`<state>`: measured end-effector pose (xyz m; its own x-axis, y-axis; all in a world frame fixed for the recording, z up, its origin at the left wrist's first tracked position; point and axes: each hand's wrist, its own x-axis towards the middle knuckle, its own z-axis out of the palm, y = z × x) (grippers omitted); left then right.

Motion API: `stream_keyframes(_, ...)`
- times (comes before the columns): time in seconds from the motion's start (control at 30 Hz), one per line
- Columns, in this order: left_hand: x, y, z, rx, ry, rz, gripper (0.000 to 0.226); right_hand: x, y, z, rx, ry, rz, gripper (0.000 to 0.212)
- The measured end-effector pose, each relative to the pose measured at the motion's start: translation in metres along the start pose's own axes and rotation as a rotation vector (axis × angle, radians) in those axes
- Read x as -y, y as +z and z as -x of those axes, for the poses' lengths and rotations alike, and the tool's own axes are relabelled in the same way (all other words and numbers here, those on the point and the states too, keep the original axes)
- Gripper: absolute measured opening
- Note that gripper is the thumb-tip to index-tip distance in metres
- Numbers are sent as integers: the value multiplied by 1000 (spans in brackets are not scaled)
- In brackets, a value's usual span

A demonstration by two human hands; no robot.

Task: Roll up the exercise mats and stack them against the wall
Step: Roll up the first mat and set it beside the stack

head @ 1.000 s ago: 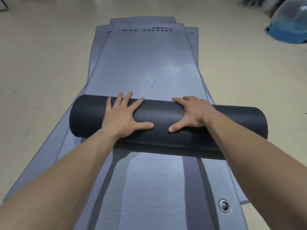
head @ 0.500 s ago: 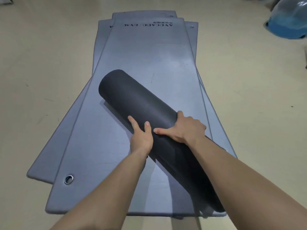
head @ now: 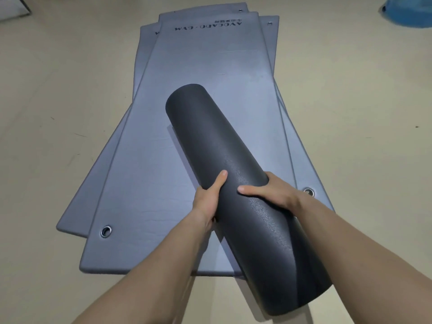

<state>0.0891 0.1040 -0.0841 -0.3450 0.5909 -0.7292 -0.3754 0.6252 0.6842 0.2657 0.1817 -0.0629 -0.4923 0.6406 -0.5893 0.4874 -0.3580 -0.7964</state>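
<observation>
A dark grey rolled mat (head: 210, 146) points away from me, lifted at an angle above a stack of flat grey mats (head: 149, 174) lying on the floor. My left hand (head: 208, 199) grips the roll from its left side, thumb on top. From the right, my right hand (head: 268, 192) holds the roll, thumb laid across its top. The near end of the roll hangs past the stack's near edge. The top flat mat bears printed lettering at its far end and metal eyelets (head: 106, 231) at the near corners.
Beige floor (head: 58, 101) surrounds the stack on all sides. A blue object (head: 409, 12) sits at the far right corner. A pale object's corner (head: 11, 8) shows at the far left.
The roll lay crosswise under both flat palms a second ago. Both hands then took hold of it, turned it lengthwise, and have raised it closer to me.
</observation>
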Motion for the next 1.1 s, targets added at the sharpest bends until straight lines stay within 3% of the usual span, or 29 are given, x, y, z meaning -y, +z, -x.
stream_keyframes(0.13,7,32,5,-60,27,-55,110,-20,-20,20,-104,21,-88,46)
stream_keyframes(0.2,11,63,7,-65,47,-93,116,-34,-40,33,-178,50,-114,68)
stream_keyframes(0.3,21,129,9,55,85,-149,115,-61,-88,53,-293,114,-94,103)
stream_keyframes(0.43,44,236,11,227,77,-189,117,-102,-168,87,-540,209,-30,112)
stream_keyframes(0.57,67,325,4,300,67,-195,122,-131,-214,111,-779,378,238,129)
stream_keyframes(0.73,58,376,-5,320,143,-320,92,-151,-246,111,-850,363,254,145)
stream_keyframes(0.97,26,408,-32,308,171,-381,84,-133,-286,76,-890,347,297,134)
stream_keyframes(1.1,9,436,-71,307,197,-327,102,-123,-324,40,-909,341,376,134)
